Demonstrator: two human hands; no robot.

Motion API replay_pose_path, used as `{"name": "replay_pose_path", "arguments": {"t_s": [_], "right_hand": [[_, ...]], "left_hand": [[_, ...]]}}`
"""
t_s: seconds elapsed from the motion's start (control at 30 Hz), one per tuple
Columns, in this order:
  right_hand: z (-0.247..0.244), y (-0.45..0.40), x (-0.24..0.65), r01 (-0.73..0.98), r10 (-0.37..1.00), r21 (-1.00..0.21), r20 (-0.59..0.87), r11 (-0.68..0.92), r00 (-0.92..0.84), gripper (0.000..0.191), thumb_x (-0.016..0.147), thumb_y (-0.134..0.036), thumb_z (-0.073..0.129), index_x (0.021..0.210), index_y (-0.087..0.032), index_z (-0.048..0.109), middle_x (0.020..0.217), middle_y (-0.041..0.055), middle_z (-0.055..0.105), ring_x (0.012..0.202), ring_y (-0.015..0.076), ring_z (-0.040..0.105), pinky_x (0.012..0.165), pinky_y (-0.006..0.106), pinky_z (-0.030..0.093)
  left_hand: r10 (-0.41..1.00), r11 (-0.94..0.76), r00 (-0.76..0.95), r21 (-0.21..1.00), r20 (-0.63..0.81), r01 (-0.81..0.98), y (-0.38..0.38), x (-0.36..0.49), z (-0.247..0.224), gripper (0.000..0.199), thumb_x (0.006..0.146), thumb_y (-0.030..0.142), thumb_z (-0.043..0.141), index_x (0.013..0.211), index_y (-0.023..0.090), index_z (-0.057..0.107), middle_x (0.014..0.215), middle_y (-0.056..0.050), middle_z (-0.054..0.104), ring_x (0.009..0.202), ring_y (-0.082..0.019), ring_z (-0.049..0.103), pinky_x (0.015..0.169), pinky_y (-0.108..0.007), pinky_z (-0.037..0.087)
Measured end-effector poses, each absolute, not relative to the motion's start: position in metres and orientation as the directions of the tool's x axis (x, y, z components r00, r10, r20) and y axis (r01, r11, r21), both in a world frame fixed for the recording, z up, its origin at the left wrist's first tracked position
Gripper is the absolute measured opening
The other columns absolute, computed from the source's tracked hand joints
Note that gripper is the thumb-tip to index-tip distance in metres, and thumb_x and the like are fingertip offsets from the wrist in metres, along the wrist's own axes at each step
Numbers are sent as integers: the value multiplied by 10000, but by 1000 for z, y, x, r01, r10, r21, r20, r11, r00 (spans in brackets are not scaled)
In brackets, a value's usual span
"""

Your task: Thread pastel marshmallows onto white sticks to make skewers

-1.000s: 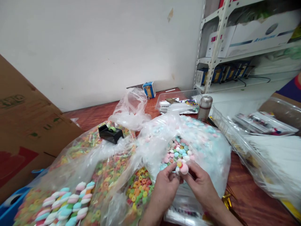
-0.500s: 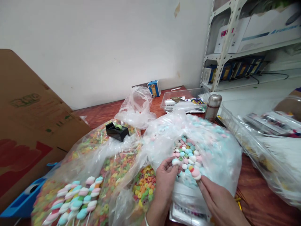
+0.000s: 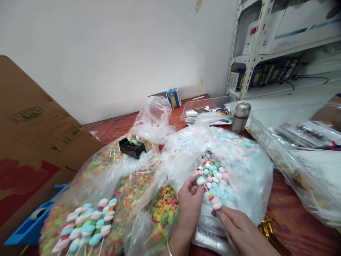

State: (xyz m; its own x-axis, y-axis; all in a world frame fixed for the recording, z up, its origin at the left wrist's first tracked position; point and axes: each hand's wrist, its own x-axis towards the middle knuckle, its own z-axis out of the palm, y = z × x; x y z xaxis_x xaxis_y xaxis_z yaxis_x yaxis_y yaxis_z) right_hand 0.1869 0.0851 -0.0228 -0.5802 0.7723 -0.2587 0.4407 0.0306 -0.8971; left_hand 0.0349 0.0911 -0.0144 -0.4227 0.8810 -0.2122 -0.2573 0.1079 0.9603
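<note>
The left hand is nearly closed, its fingertips pinching a pale blue candy. The right hand is half curled, its thumb and finger gripping a short stack of pink, yellow and white candies on a thin stick. That stick runs between the hands, just above a bag of candies. It looks only part filled, with some bare length showing. Twisted candy sticks, apparently finished, lie well to the left on a bag of cereal rings. The candy bag looks very full, so plenty seems left.
</note>
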Motion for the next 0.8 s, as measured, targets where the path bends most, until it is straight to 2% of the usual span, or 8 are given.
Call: {"name": "replay_pose_path", "arguments": {"t_s": [0.07, 0.17, 0.27, 0.47, 0.57, 0.63, 0.73, 0.8], "right_hand": [[-22, 84, 185, 381, 775, -923, -284, -61, -565, 437, 938, -518, 325, 714, -211, 541, 673, -2, 593, 617, 150, 509, 574, 228, 394], [-23, 81, 181, 272, 760, -937, -338, -219, -554, 432, 909, -565, 362, 744, -217, 557, 513, -64, 410, 431, 106, 319, 407, 222, 229], [-24, 79, 180, 210, 737, -916, -399, -341, -545, 436, 877, -610, 396, 788, -227, 584, 429, -99, 272, 379, 95, 208, 392, 227, 115], [-20, 79, 177, 142, 734, -906, -409, -399, -542, 466, 841, -664, 419, 749, -230, 564, 423, -108, 246, 403, 88, 161, 424, 236, 110], [-20, 82, 173, 180, 732, -910, -408, -373, -546, 455, 877, -638, 395, 699, -233, 499, 443, -104, 259, 422, 94, 196, 429, 234, 142], [-22, 87, 170, 246, 751, -925, -379, -290, -541, 442, 903, -604, 367, 679, -236, 464, 460, -87, 330, 436, 109, 296, 441, 235, 202], [-25, 95, 167, 425, 814, -905, -238, 12, -530, 391, 943, -511, 317, 728, -236, 495, 616, -16, 558, 595, 172, 523, 555, 262, 329], [-26, 97, 166, 621, 853, -762, -189, 186, -487, 350, 959, -460, 288, 787, -248, 507, 694, 16, 628, 666, 213, 587, 591, 284, 332]], "left_hand": [[892, 107, -410, 969, -192, -221, 90, 35, -18, 329, 721, 187, 698, 1048, 146, 688, 996, -106, 758, 838, -204, 720, 742, -270, 551], [905, 105, -398, 987, -146, -123, 88, 34, -24, 296, 741, 193, 683, 1035, 158, 700, 989, -97, 758, 850, -213, 713, 778, -296, 548], [923, 78, -372, 995, -96, -64, 88, 30, -28, 254, 761, 192, 665, 1010, 161, 707, 945, -83, 760, 858, -214, 704, 808, -309, 541], [948, 60, -315, 998, -48, 28, 83, 32, -22, 262, 795, 182, 613, 1035, 176, 718, 993, -68, 752, 882, -206, 687, 808, -292, 533], [944, 62, -331, 985, -6, 160, 74, 38, -20, 320, 802, 130, 557, 1070, 191, 720, 1013, -58, 747, 877, -200, 681, 813, -293, 530], [950, 52, -311, 966, 31, 254, 64, 38, -19, 342, 815, 114, 532, 1086, 210, 717, 1038, -55, 742, 916, -204, 676, 846, -300, 521], [951, 43, -296, 913, 87, 405, 47, 22, -19, 404, 867, 132, 500, 1229, 243, 641, 1179, -67, 695, 1038, -217, 647, 930, -323, 483], [917, 84, -374, 847, 140, 525, 36, 0, -20, 426, 887, 138, 475, 1284, 243, 591, 1231, -85, 663, 1082, -226, 624, 961, -351, 457]]}}
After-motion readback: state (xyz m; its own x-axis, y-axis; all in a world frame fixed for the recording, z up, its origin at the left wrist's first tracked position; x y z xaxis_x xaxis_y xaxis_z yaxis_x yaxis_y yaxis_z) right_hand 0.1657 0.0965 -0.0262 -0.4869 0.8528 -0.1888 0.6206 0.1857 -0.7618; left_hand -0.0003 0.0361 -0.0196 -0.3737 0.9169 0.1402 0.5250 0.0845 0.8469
